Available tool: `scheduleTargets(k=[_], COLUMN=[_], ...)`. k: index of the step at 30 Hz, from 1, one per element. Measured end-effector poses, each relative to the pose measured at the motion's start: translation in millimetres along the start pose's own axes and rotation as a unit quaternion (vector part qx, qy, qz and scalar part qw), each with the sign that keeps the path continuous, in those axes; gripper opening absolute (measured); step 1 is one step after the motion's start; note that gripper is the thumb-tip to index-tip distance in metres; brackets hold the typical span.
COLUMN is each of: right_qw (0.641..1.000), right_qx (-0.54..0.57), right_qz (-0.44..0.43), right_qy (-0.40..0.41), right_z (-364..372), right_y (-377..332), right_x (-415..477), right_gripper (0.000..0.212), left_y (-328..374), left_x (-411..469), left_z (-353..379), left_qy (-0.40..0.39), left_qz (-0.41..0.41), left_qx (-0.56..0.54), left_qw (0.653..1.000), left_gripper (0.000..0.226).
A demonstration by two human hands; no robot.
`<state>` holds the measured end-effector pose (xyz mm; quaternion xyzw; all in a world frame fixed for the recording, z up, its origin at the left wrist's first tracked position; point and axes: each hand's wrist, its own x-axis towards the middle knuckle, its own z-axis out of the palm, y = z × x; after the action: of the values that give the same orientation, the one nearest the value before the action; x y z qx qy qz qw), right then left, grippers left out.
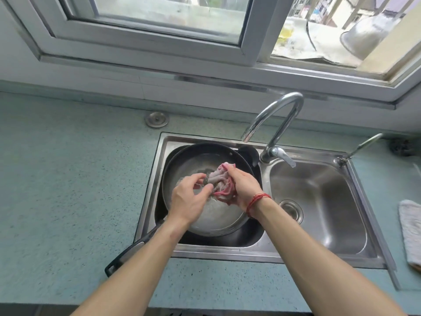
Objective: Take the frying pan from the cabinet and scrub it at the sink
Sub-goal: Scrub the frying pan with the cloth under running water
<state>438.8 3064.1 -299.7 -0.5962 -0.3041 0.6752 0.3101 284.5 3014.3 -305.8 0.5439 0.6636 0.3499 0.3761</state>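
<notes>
A black frying pan (193,156) lies in the left basin of the steel double sink (262,252), with water in its bottom. Its black handle (124,255) sticks out over the sink's front left rim onto the counter. Above the pan, my right hand (245,187) grips a bunched pink and grey dishcloth (222,180). My left hand (190,197) pinches the cloth's left end with thumb and fingers. Both hands hover over the pan's middle.
The curved chrome faucet (276,119) arches over the pan's far rim, its lever (283,157) pointing right. The right basin (319,201) holds only its drain. A grey towel (411,231) lies on the counter at far right. A round steel cap (156,119) sits behind the sink.
</notes>
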Motion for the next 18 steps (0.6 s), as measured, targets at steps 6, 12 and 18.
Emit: scheduleTargets(k=[6, 12, 18], right_qw=[1.0, 0.998, 0.999], right_qx=[0.016, 0.05, 0.025], right_qz=[-0.012, -0.007, -0.03], right_qy=[0.01, -0.029, -0.027], right_z=[9, 12, 10], right_y=[-9, -25, -36], right_x=[-23, -43, -51], right_gripper=[0.034, 0.026, 0.026], left_y=[24, 35, 48], left_x=[1, 2, 3], left_z=[6, 1, -1], left_qy=[-0.042, -0.057, 0.035], left_qz=[-0.021, 0.001, 0.057], left_qx=[-0.076, -0.056, -0.028], left_qw=[0.996, 0.997, 0.997], left_gripper=[0.034, 0.051, 0.019])
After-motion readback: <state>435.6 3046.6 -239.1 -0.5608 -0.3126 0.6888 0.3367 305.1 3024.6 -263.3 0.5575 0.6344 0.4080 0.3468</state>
